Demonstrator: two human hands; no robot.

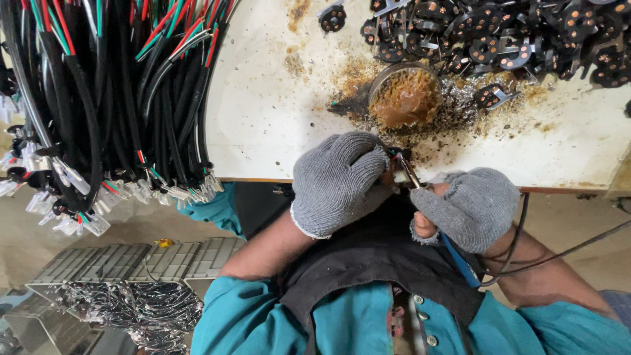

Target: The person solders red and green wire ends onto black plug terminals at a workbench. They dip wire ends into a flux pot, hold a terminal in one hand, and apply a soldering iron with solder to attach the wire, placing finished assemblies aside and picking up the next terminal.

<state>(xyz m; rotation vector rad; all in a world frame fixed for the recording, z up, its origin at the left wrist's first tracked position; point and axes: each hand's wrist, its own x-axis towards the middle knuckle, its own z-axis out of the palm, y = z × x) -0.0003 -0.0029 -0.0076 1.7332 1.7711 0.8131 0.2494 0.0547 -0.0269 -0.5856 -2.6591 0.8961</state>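
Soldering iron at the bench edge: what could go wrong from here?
1. The iron tip sits between the gloved left hand and right hand; the right thumb pokes out bare, so a slip could burn it.
2. The flux tin stands open just beyond the hands; a nudge could tip it or smear more residue on the bench.
3. The iron's cord loops by the right wrist and could snag.

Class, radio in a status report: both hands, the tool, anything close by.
Left hand pinching small part. Right hand gripping soldering iron, tip at part. Brown paste tin just beyond.
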